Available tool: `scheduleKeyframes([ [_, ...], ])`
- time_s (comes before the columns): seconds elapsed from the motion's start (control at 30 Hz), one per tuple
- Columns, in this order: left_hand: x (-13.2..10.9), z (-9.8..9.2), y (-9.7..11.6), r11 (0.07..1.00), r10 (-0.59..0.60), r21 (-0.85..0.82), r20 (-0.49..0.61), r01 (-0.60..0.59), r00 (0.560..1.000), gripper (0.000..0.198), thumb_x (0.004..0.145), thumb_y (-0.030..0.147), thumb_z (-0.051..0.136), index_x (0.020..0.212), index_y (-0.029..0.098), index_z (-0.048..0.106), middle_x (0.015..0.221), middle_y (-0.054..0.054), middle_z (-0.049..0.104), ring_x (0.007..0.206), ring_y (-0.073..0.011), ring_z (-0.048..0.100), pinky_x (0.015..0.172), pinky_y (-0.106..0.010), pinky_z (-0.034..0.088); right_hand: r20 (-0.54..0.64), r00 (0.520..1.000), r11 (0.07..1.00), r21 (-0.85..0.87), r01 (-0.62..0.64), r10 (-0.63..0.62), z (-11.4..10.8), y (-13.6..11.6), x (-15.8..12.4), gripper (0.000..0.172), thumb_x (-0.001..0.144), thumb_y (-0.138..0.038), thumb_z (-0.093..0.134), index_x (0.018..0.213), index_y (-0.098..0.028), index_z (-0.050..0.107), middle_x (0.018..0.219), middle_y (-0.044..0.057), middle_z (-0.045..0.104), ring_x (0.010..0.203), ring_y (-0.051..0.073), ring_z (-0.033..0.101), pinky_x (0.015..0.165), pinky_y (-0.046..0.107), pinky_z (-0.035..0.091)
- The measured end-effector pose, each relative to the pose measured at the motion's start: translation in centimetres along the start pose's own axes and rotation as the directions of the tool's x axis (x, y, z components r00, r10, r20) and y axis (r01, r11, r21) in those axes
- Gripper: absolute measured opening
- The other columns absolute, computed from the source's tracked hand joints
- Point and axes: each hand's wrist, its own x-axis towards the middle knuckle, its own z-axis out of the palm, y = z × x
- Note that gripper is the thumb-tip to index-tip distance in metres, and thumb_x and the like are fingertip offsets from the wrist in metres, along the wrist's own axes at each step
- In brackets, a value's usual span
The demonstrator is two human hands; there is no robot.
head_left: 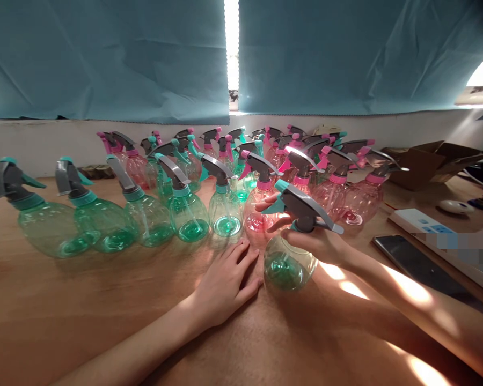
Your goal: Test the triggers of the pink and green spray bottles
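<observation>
My right hand grips the neck of a green spray bottle with a grey and teal trigger head, holding it on the wooden table near the middle. My left hand lies flat on the table just left of that bottle, fingers stretched out, holding nothing. Beyond both hands stand several green spray bottles in a row at the left and several pink spray bottles at the right.
A dark phone lies on the table at the right, next to a white power strip. A brown cardboard box and a white mouse sit at the far right. Blue cloth covers the window behind.
</observation>
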Motion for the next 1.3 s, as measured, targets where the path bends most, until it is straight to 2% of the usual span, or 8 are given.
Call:
scheduleKeyframes([
  [0.33,0.3,0.0,0.2,1.0,-0.003,-0.004,0.005,0.003,1.0,0.051,0.094,0.036,0.054,0.14,0.016,0.047,0.147,-0.015,0.044,0.135,-0.0323,0.039,0.108,-0.049,0.038,0.017,0.998,0.998,0.023,-0.064,0.064,-0.2,0.3,-0.3,0.046,0.068,-0.009,0.048,0.109,-0.025,0.058,0.114,0.005,0.067,0.115,0.023,0.06,0.083,0.036,0.054],
  [0.53,0.2,-0.1,0.2,1.0,-0.005,0.001,0.002,0.005,1.0,0.049,0.094,0.036,0.052,0.139,0.016,0.048,0.146,-0.015,0.044,0.135,-0.0328,0.04,0.108,-0.05,0.038,0.033,0.998,0.998,0.013,-0.059,0.058,0.0,-0.2,-0.1,0.042,0.068,-0.01,0.048,0.104,-0.026,0.061,0.099,0.003,0.07,0.108,0.022,0.064,0.087,0.038,0.053],
  [0.73,0.3,-0.1,0.1,1.0,0.003,0.006,0.002,-0.003,1.0,0.048,0.095,0.037,0.05,0.138,0.015,0.048,0.147,-0.016,0.043,0.135,-0.0331,0.04,0.108,-0.051,0.038,0.023,0.999,0.999,-0.019,-0.038,0.038,-0.2,-0.2,-0.1,0.052,0.066,-0.008,0.047,0.113,-0.027,0.059,0.097,0.002,0.069,0.098,0.021,0.066,0.082,0.036,0.055],
  [0.93,0.3,-0.1,-0.1,1.0,0.006,0.007,0.016,-0.006,1.0,0.05,0.096,0.038,0.049,0.14,0.014,0.047,0.147,-0.016,0.042,0.136,-0.0332,0.038,0.11,-0.051,0.036,0.046,0.998,0.998,-0.037,-0.05,0.051,-0.6,0.4,-0.4,0.039,0.069,-0.013,0.05,0.103,-0.026,0.062,0.088,0.001,0.067,0.084,0.019,0.066,0.073,0.034,0.055],
  [1.03,0.4,0.0,-0.1,1.0,0.007,0.007,0.019,-0.007,1.0,0.05,0.096,0.039,0.05,0.139,0.014,0.048,0.147,-0.016,0.042,0.136,-0.033,0.038,0.11,-0.051,0.035,0.026,0.999,0.997,-0.072,-0.022,0.024,-0.6,-0.3,-0.5,0.031,0.067,-0.014,0.05,0.093,-0.025,0.063,0.078,0.0,0.063,0.076,0.017,0.064,0.072,0.033,0.055],
  [1.17,0.4,-0.1,-0.1,1.0,0.023,-0.007,0.009,-0.023,1.0,0.048,0.096,0.038,0.049,0.14,0.018,0.046,0.147,-0.014,0.043,0.135,-0.0319,0.039,0.11,-0.05,0.036,0.109,0.991,0.996,-0.06,-0.064,0.071,-0.2,-1.6,-0.8,0.019,0.067,-0.014,0.048,0.077,-0.024,0.06,0.06,-0.004,0.052,0.058,0.013,0.057,0.058,0.028,0.053],
  [1.23,0.4,-0.1,-0.1,0.999,0.032,-0.013,-0.006,-0.032,0.999,0.047,0.097,0.039,0.048,0.138,0.018,0.048,0.146,-0.014,0.044,0.134,-0.0319,0.039,0.109,-0.05,0.037,0.143,0.988,0.998,-0.033,-0.058,0.062,0.0,-1.7,-0.9,0.016,0.068,-0.012,0.047,0.069,-0.024,0.057,0.058,-0.004,0.053,0.059,0.013,0.059,0.063,0.03,0.055],
  [1.3,0.3,0.0,-0.1,0.999,0.034,-0.01,-0.017,-0.035,0.999,0.046,0.097,0.04,0.046,0.136,0.016,0.05,0.145,-0.015,0.045,0.135,-0.0322,0.039,0.109,-0.05,0.037,0.146,0.989,1.0,-0.021,-0.017,0.02,0.2,-1.5,-1.0,0.02,0.069,-0.01,0.046,0.069,-0.024,0.059,0.064,-0.003,0.06,0.07,0.015,0.065,0.079,0.033,0.056],
])
